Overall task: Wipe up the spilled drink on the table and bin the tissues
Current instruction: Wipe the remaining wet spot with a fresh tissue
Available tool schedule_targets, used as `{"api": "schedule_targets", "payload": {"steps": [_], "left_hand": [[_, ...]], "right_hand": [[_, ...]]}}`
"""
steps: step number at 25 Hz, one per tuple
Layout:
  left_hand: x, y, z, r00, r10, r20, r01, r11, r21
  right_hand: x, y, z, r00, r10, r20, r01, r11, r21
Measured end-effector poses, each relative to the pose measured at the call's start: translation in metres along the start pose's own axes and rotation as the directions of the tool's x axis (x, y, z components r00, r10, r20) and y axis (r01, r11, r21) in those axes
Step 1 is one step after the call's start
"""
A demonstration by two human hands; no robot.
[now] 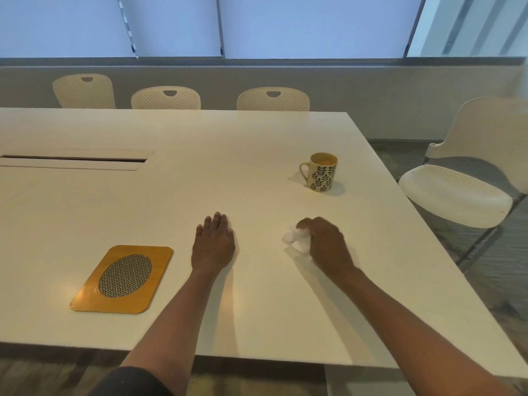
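The right hand is curled around a crumpled white tissue, pressing it onto the worktop toward its right side; the fingers are closed on the wad, which bulges out to the left of the knuckles and looks slightly blurred. The left hand lies flat and palm-down on the surface a little to the left, fingers together and holding nothing. No liquid can be made out on the pale top, so how much of the spill remains is hard to judge. The risks from here, as I read them: a saturated tissue could smear the drink rather than lift it, or tear and leave shreds behind; a wide stroke away from the body could knock the leaf-patterned mug, which stands upright farther back and still holds some drink, causing a fresh spill. No bin is in view, so carrying a wet wad to it may drip on the floor. To the left of the flat hand sits a yellow mat with an oval mesh centre, and farther back left a cable slot is cut into the top. White perforated chairs line the far edge, another chair stands at the right, and shaded windows run along the wall.
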State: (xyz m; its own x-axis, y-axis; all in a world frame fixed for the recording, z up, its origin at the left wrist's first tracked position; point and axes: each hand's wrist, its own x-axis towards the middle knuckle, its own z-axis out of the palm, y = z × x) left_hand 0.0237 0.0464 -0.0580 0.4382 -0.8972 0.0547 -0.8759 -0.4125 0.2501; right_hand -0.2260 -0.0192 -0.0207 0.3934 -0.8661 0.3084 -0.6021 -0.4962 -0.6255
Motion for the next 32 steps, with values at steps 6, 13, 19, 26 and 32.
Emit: {"api": "schedule_targets", "payload": {"steps": [6, 13, 19, 26, 32], "left_hand": [[0.001, 0.0, 0.001, 1.0, -0.006, 0.005, 0.006, 1.0, -0.01], [0.002, -0.001, 0.002, 1.0, -0.002, -0.006, 0.002, 1.0, 0.003], [0.003, -0.001, 0.004, 1.0, 0.004, -0.027, -0.004, 1.0, 0.012], [0.005, -0.002, 0.003, 1.0, -0.001, -0.005, 0.001, 1.0, 0.009], [0.004, -0.003, 0.003, 1.0, 0.002, -0.002, -0.002, 1.0, -0.02]], "right_hand": [[0.018, 0.053, -0.056, 0.923, 0.358, -0.141, -0.367, 0.929, -0.047], [0.021, 0.086, -0.032, 0.955, 0.267, -0.13, -0.296, 0.817, -0.495], [0.035, 0.077, 0.0, 0.899, 0.436, 0.037, -0.353, 0.773, -0.527], [0.03, -0.03, 0.091, 0.921, 0.119, 0.372, 0.067, 0.891, -0.45], [0.049, -0.037, 0.079, 0.882, 0.03, 0.471, 0.146, 0.932, -0.332]]}}
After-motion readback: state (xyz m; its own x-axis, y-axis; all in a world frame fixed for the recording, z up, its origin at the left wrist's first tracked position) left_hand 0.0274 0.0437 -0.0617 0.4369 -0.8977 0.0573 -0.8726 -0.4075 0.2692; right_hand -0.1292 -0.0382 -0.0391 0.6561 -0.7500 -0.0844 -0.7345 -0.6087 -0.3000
